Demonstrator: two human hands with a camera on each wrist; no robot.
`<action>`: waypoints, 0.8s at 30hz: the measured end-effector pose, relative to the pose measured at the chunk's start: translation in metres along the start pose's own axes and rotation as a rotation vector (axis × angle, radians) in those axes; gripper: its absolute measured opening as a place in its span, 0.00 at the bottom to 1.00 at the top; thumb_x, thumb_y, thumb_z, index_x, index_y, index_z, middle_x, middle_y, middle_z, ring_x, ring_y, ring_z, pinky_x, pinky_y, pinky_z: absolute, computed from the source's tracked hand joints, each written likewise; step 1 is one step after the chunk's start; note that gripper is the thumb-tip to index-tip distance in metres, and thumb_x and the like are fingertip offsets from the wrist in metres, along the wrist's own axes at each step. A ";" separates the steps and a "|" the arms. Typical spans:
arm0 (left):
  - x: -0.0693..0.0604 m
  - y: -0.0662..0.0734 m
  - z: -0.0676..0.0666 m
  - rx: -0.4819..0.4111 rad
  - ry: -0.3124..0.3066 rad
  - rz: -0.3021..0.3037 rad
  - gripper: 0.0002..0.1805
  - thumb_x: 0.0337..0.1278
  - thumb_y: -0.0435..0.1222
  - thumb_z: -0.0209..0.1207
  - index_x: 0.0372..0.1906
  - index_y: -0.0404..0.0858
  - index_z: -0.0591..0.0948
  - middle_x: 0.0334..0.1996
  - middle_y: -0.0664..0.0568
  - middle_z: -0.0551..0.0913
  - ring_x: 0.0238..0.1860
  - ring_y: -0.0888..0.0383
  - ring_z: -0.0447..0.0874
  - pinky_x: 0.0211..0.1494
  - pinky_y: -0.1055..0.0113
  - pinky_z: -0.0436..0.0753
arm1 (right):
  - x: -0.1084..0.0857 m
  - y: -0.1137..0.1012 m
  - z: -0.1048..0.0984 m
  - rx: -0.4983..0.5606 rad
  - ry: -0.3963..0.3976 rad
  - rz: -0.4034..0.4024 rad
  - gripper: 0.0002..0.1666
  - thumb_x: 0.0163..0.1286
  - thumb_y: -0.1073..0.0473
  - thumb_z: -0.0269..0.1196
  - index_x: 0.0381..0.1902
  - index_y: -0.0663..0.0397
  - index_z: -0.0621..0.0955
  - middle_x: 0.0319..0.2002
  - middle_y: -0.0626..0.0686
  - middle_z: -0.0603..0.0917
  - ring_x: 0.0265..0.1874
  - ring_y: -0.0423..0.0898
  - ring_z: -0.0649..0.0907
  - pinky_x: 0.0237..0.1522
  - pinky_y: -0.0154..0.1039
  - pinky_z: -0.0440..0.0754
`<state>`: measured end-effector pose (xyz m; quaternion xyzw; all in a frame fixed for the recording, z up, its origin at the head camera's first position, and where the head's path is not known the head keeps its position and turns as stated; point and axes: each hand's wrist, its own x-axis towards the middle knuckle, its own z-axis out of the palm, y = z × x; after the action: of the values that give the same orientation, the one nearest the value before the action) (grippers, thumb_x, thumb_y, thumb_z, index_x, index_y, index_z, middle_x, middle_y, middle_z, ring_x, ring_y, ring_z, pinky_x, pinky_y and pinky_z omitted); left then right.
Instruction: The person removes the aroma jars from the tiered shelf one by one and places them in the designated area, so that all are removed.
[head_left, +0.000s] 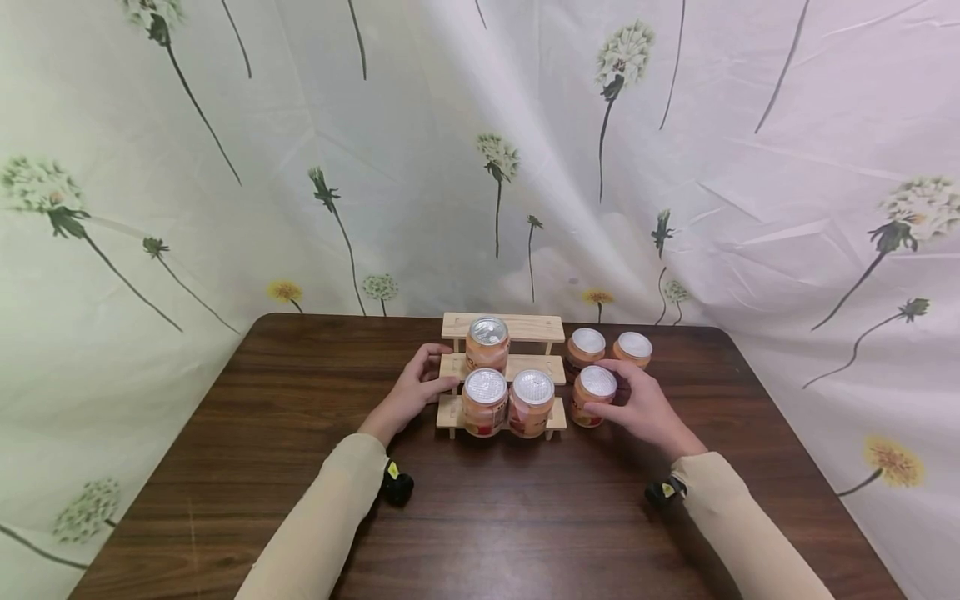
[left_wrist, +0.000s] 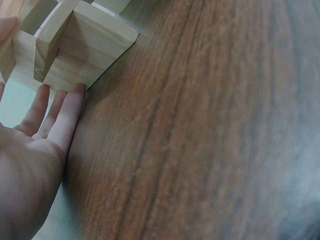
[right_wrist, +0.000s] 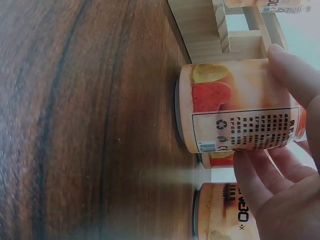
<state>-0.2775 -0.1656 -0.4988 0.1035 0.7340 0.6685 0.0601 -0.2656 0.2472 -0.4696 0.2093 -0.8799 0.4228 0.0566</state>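
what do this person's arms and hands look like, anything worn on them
The left hand and right hand are ungloved. The left sleeve and right sleeve are long, plain and pale beige. Each wrist bears a small black device with a yellow mark.

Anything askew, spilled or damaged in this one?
One small thing: the two front cans seem to jut slightly past the lowest step of the wooden rack, which looks slightly precarious. Otherwise nothing stands out: no spill shows on the table and no dents are visible.
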 end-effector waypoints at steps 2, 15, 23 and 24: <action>0.000 0.000 0.000 -0.006 -0.001 -0.001 0.29 0.71 0.35 0.65 0.70 0.41 0.67 0.65 0.36 0.72 0.59 0.45 0.80 0.51 0.56 0.87 | 0.001 0.000 0.000 0.006 0.007 -0.007 0.43 0.56 0.54 0.84 0.65 0.58 0.78 0.57 0.56 0.84 0.51 0.50 0.84 0.51 0.42 0.84; 0.001 -0.001 0.000 -0.007 -0.004 -0.003 0.28 0.72 0.35 0.65 0.70 0.42 0.67 0.65 0.36 0.72 0.58 0.46 0.81 0.51 0.56 0.87 | 0.002 -0.001 -0.001 0.034 0.006 0.033 0.45 0.55 0.53 0.84 0.66 0.59 0.77 0.59 0.58 0.84 0.54 0.52 0.85 0.55 0.42 0.84; 0.000 0.000 0.000 -0.010 -0.004 -0.012 0.29 0.73 0.35 0.64 0.71 0.42 0.66 0.66 0.36 0.71 0.58 0.47 0.80 0.51 0.57 0.87 | 0.004 -0.012 -0.012 0.081 0.002 0.008 0.39 0.62 0.57 0.80 0.67 0.60 0.77 0.60 0.60 0.83 0.56 0.56 0.85 0.57 0.51 0.85; 0.000 0.000 0.000 -0.009 -0.006 -0.015 0.29 0.73 0.35 0.64 0.72 0.41 0.66 0.66 0.35 0.71 0.58 0.47 0.80 0.51 0.57 0.87 | 0.005 -0.015 -0.015 0.089 0.006 0.008 0.38 0.64 0.58 0.79 0.68 0.61 0.76 0.60 0.61 0.83 0.56 0.58 0.85 0.58 0.54 0.84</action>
<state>-0.2776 -0.1656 -0.4989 0.0997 0.7314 0.6712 0.0675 -0.2647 0.2484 -0.4480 0.2067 -0.8609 0.4624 0.0481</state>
